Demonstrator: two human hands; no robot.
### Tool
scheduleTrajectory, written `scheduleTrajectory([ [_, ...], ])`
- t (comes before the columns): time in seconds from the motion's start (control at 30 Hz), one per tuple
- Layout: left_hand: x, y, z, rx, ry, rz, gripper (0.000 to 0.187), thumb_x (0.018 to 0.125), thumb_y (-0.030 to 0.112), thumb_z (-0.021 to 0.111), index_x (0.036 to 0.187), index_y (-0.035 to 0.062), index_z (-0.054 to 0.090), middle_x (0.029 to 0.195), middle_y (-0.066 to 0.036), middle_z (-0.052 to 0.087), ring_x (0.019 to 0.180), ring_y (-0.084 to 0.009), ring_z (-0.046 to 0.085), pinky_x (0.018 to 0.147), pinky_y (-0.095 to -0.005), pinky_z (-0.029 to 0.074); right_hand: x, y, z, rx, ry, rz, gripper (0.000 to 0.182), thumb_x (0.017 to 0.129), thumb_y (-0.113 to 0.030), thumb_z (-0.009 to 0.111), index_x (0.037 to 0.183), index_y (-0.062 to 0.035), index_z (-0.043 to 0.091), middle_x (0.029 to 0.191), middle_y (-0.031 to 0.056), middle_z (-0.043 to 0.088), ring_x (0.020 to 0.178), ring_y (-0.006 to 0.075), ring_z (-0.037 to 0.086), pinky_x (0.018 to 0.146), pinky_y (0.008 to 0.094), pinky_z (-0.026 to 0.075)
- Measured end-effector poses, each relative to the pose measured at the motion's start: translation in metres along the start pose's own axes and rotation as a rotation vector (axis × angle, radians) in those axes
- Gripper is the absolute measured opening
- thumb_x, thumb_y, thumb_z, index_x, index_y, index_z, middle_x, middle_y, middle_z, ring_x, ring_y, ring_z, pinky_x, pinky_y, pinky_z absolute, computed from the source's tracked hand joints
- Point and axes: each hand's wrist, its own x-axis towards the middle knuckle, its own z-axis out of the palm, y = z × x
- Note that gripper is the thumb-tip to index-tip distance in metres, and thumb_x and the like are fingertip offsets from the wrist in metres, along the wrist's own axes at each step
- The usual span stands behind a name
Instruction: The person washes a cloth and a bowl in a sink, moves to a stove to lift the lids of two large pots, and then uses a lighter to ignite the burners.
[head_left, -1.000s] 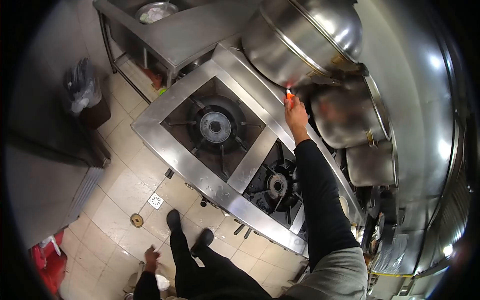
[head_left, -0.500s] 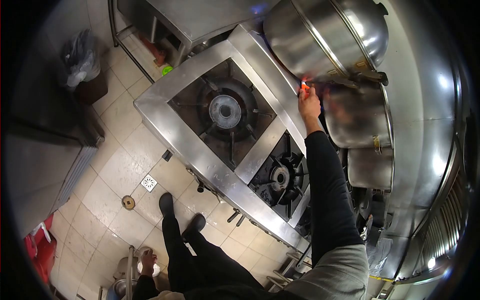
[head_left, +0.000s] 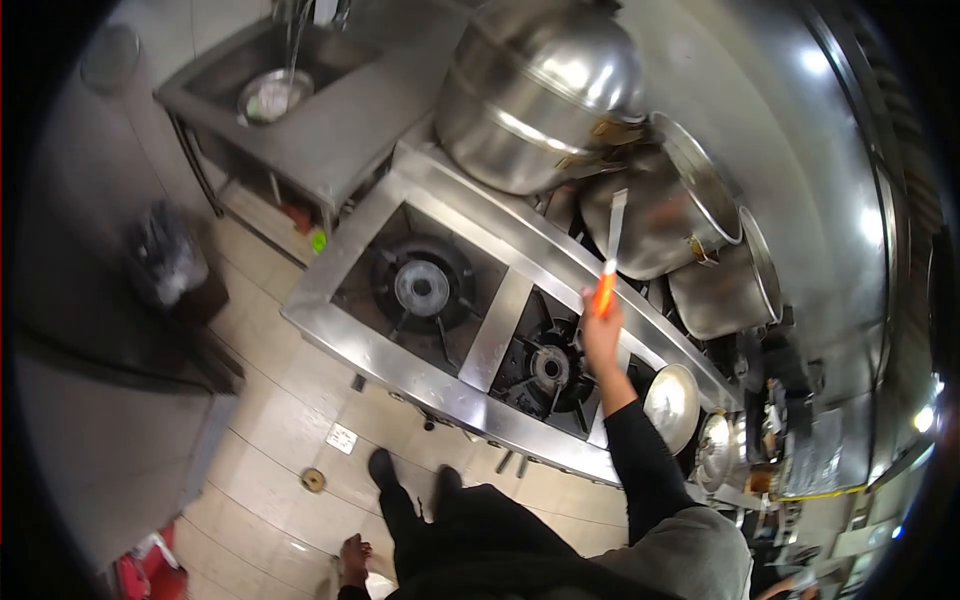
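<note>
My right hand [head_left: 601,332] grips a long lighter [head_left: 609,258] with an orange handle and a silver stem, raised above the steel stove [head_left: 505,325]. The stem points up toward the big steel pots [head_left: 535,95] stacked on their sides behind the stove. Below the hand lies the smaller right burner [head_left: 548,367]; the larger left burner [head_left: 422,286] is further left. My left hand [head_left: 352,558] hangs low near the floor beside my leg; whether it holds anything is unclear.
A steel sink table [head_left: 320,120] with a metal bowl [head_left: 272,95] stands behind the stove on the left. A black bin [head_left: 167,262] sits on the tiled floor. Pot lids [head_left: 672,404] and more pots [head_left: 725,290] crowd the right side.
My right hand has pulled back from under the big pot toward me, lifting the lighter so its whole stem shows. The view has swung, bringing the sink into sight.
</note>
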Motion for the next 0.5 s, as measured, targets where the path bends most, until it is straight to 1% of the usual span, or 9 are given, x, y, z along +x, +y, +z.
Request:
scheduleTrajectory([
  [0.07,-0.015,0.041,-0.005,-0.036,-0.013,-0.091,0.026,0.091,0.031,0.055,0.104,0.0091,0.056,0.07,-0.006,0.061,0.054,-0.0157,0.056,0.047,-0.0297,0.042,0.063,-0.065,-0.017,0.319,-0.062,-0.073,0.036,0.093,-0.035,0.064,0.111,-0.0043,0.06,0.081,0.0014,0.063,0.075,0.0069,0.057,0.067,0.0218,0.043],
  [0.1,-0.025,0.06,-0.007,-0.004,0.039,-0.064,0.025,0.091,0.03,0.056,0.104,0.0097,0.055,0.07,-0.006,0.061,0.054,-0.0157,0.056,0.047,-0.0293,0.041,0.096,-0.11,-0.019,0.542,-0.112,0.053,0.037,0.092,-0.038,0.064,0.104,-0.0039,0.059,0.076,-0.0004,0.058,0.075,0.0101,0.057,0.069,0.0238,0.045],
  [0.17,-0.048,0.088,-0.006,0.003,0.136,-0.012,0.023,0.091,0.029,0.058,0.106,0.0118,0.054,0.07,-0.005,0.06,0.054,-0.0154,0.056,0.046,-0.0281,0.039,0.174,-0.146,-0.014,0.755,0.012,0.184,0.043,0.09,-0.04,0.065,0.112,-0.0042,0.052,0.104,0.0086,0.06,0.089,0.0151,0.06,0.077,0.0296,0.05],
  [0.2,-0.059,0.099,-0.007,0.016,0.151,0.016,0.023,0.091,0.029,0.058,0.106,0.0118,0.054,0.07,-0.005,0.06,0.054,-0.0154,0.056,0.046,-0.0281,0.039,0.223,-0.141,-0.01,0.798,-0.067,0.268,0.057,0.09,-0.04,0.065,0.129,-0.0047,0.044,0.128,0.0142,0.051,0.111,0.0219,0.054,0.09,0.0391,0.048],
  [0.27,-0.078,0.115,-0.006,-0.05,0.167,0.115,0.023,0.091,0.029,0.059,0.106,0.013,0.054,0.071,-0.005,0.06,0.054,-0.015,0.056,0.045,-0.0274,0.038,0.26,-0.187,-0.001,0.776,-0.135,0.337,0.067,0.091,-0.04,0.063,0.141,-0.007,0.033,0.144,0.0142,0.038,0.127,0.0294,0.042,0.099,0.052,0.039],
  [0.33,-0.101,0.114,-0.006,-0.112,0.187,0.16,0.023,0.091,0.03,0.058,0.106,0.0133,0.054,0.075,-0.005,0.061,0.058,-0.0149,0.057,0.046,-0.0275,0.038,0.279,-0.219,0.001,0.611,-0.178,0.369,0.074,0.092,-0.041,0.06,0.148,-0.0081,0.022,0.153,0.0124,0.026,0.135,0.034,0.031,0.105,0.0592,0.029],
  [0.4,-0.126,0.101,-0.003,-0.074,0.201,0.157,0.023,0.091,0.03,0.058,0.106,0.0127,0.055,0.076,-0.005,0.061,0.06,-0.0156,0.058,0.049,-0.0285,0.04,0.299,-0.239,-0.006,0.673,-0.267,0.324,0.075,0.093,-0.041,0.059,0.147,-0.0054,0.022,0.151,0.0144,0.028,0.136,0.0348,0.031,0.108,0.059,0.027],
  [0.47,-0.146,0.08,-0.003,0.046,0.197,0.23,0.024,0.092,0.032,0.057,0.103,0.0103,0.056,0.074,-0.006,0.06,0.058,-0.0162,0.056,0.048,-0.0298,0.04,0.301,-0.273,-0.016,0.775,-0.235,0.28,0.068,0.091,-0.035,0.062,0.139,0.0033,0.033,0.136,0.0163,0.042,0.118,0.0276,0.045,0.097,0.0469,0.039],
  [0.5,-0.142,0.064,-0.006,0.077,0.197,0.255,0.025,0.092,0.031,0.057,0.103,0.0084,0.057,0.074,-0.007,0.061,0.058,-0.017,0.057,0.047,-0.0306,0.04,0.303,-0.282,-0.019,0.779,-0.235,0.288,0.068,0.091,-0.035,0.062,0.139,0.0033,0.033,0.136,0.0163,0.042,0.118,0.0276,0.045,0.097,0.0469,0.039],
])
